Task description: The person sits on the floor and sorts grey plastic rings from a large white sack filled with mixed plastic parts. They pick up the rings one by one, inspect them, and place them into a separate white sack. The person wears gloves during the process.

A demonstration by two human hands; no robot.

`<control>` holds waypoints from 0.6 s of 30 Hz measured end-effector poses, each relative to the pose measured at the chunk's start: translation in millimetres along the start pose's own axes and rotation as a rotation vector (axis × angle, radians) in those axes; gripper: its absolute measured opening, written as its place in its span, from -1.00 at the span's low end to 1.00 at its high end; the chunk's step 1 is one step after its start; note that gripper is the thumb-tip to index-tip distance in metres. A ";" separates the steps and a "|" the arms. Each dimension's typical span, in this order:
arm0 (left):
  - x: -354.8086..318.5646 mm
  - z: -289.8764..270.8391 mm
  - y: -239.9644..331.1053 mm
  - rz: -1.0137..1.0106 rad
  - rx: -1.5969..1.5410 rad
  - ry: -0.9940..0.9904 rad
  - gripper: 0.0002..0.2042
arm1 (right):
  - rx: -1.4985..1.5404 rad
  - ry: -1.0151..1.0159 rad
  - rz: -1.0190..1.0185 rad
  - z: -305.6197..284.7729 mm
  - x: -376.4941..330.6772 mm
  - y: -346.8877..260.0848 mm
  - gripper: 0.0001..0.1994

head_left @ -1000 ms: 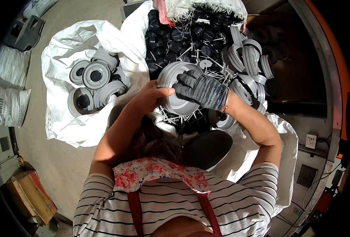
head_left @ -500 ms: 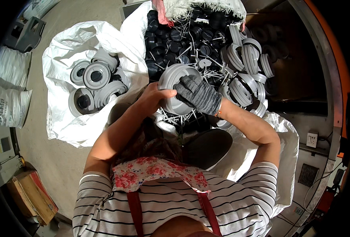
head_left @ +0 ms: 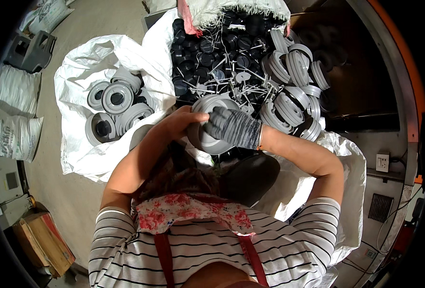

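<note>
My bare left hand (head_left: 180, 120) grips the left side of a round light-grey plastic ring (head_left: 216, 102), its thumb over the rim. My right hand (head_left: 234, 127), in a grey striped knit glove, curls its fingers into the ring's opening from the right. The fingertips and whatever they touch inside are hidden. Both hands hold the ring above my lap, just short of a heap of black round caps (head_left: 205, 60). Thin light-grey plastic sprues (head_left: 242, 77) lie scattered over the caps.
At the left, a white woven sack (head_left: 76, 67) holds several grey rings with black centres (head_left: 117, 97). More grey rings (head_left: 289, 108) are piled right of the caps. Another white sack (head_left: 349, 192) lies by my right arm. A cardboard box (head_left: 47, 240) stands at lower left.
Both hands have drawn the grey ring a little closer to my body. My right fingers now reach deeper over its opening. The view has shifted slightly.
</note>
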State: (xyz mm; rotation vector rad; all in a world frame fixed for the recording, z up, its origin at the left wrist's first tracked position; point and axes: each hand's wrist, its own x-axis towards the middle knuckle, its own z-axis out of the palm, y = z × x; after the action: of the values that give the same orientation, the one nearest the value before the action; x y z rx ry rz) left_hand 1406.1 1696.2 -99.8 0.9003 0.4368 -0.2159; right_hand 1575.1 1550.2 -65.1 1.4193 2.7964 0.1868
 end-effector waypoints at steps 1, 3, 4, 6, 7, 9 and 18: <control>-1.6 13.4 5.1 0.071 -0.049 0.021 -0.47 | 0.154 -0.065 0.153 -1.4 -3.4 2.2 -0.59; -7.2 35.5 5.7 0.211 -0.153 0.074 -0.47 | 0.376 0.171 0.442 -0.1 -4.9 -3.3 -0.47; -6.4 39.1 1.5 0.279 -0.043 0.149 -0.48 | 0.478 0.286 0.596 0.8 -6.5 -5.8 -0.41; -6.3 41.6 -8.1 0.419 0.176 0.302 -0.45 | 0.997 0.281 1.117 9.2 0.2 -7.8 -0.23; -6.3 44.4 -12.7 0.534 0.385 0.409 -0.43 | 1.629 0.149 1.182 15.3 -6.6 2.4 -0.24; -12.2 22.8 -10.9 0.868 0.772 0.455 -0.42 | 2.384 0.014 1.012 45.0 -30.2 43.8 -0.29; -56.2 -8.7 45.6 0.927 0.800 1.221 -0.23 | -0.202 0.332 1.622 64.2 -177.1 240.1 -0.28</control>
State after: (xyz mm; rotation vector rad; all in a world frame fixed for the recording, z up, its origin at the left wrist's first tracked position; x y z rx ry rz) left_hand 1370.1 1730.9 -46.8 1.8889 1.0185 1.1600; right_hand 1876.4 1555.0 -112.9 3.2195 0.9195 0.6419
